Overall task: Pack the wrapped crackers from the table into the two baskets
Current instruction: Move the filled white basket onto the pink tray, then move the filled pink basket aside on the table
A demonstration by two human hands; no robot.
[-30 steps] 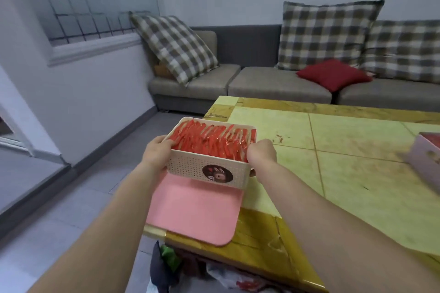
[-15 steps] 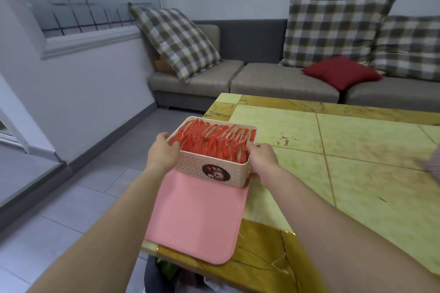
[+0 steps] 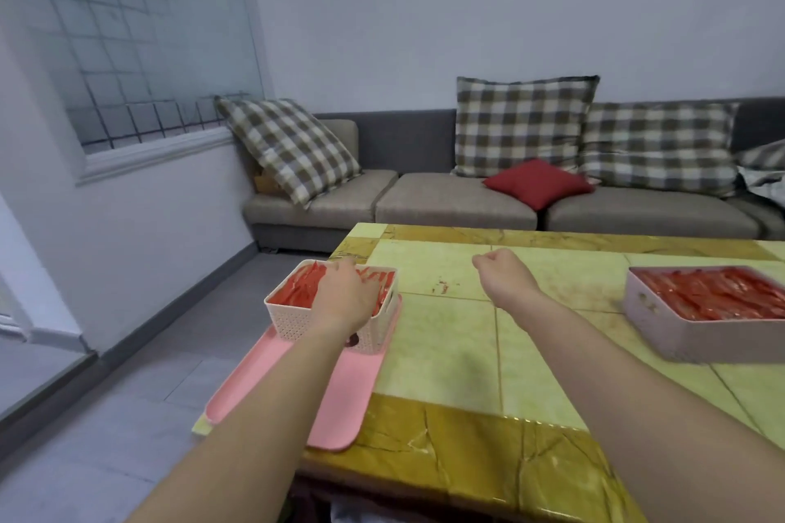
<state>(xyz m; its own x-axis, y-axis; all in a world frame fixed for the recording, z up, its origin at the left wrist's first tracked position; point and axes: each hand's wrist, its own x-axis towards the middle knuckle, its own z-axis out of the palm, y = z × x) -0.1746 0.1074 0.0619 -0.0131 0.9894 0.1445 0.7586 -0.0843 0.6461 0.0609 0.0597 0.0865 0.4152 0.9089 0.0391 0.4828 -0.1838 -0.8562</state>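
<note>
A white perforated basket [image 3: 293, 321] full of red wrapped crackers [image 3: 299, 289] stands on a pink tray [image 3: 335, 403] at the table's left edge. My left hand [image 3: 346, 293] rests flat on top of the crackers in it, fingers spread. My right hand [image 3: 503, 274] hovers over the bare table to the right of that basket, curled into a loose fist with nothing in it. A second, pale pink basket [image 3: 688, 333] filled with red wrapped crackers [image 3: 718, 295] sits at the right edge of the view.
The yellow-green tiled table [image 3: 450, 352] has a gold foil border, torn near the front edge. The pink tray overhangs the table's left side. Behind stands a grey sofa [image 3: 450, 200] with checked cushions and a red cushion [image 3: 537, 183].
Both hands have let go of the white basket's sides. My left hand moved on top of the crackers and my right hand moved right, over the table. The view lifted, showing the pink basket.
</note>
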